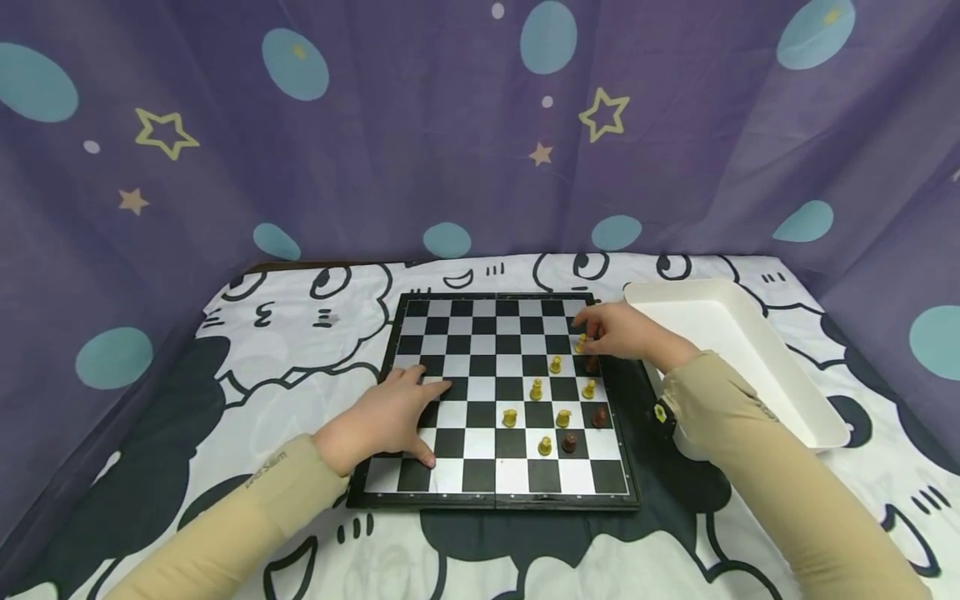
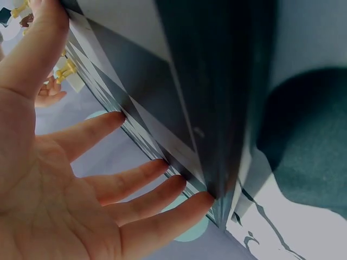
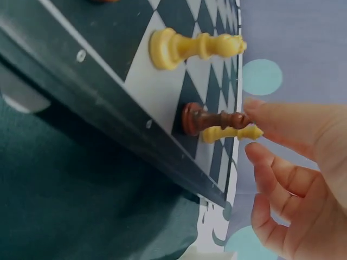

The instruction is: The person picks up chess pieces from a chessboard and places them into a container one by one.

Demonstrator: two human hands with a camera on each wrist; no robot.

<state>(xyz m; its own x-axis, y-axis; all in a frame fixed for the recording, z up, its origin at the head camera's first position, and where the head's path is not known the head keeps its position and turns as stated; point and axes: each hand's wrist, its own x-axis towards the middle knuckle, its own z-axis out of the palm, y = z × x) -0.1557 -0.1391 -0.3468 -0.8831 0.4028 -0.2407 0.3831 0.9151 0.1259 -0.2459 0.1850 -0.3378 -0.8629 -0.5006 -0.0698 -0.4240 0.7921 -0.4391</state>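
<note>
A folding black-and-white chessboard [image 1: 480, 437] lies in front of me. My left hand [image 1: 388, 414] rests on its left side with the fingers spread, fingertips at the squares and edge; the left wrist view shows the palm [image 2: 59, 189] with nothing in it. At the board's far right, my right hand [image 1: 626, 333] has thumb and forefinger on either side of the top of a yellow chess piece [image 3: 233, 133], a gap showing between the fingertips. That piece stands upright on its square. A dark brown chess piece [image 3: 206, 119] stands just nearer, partly overlapping it in the right wrist view.
Several other yellow pieces [image 1: 536, 389] and brown pieces [image 1: 569, 442] stand on the board's right half. A white tray [image 1: 806, 392] sits right of the board, partly under my right forearm. A cartoon-print cloth [image 1: 300, 333] covers the table, and a purple curtain [image 1: 420, 150] hangs behind.
</note>
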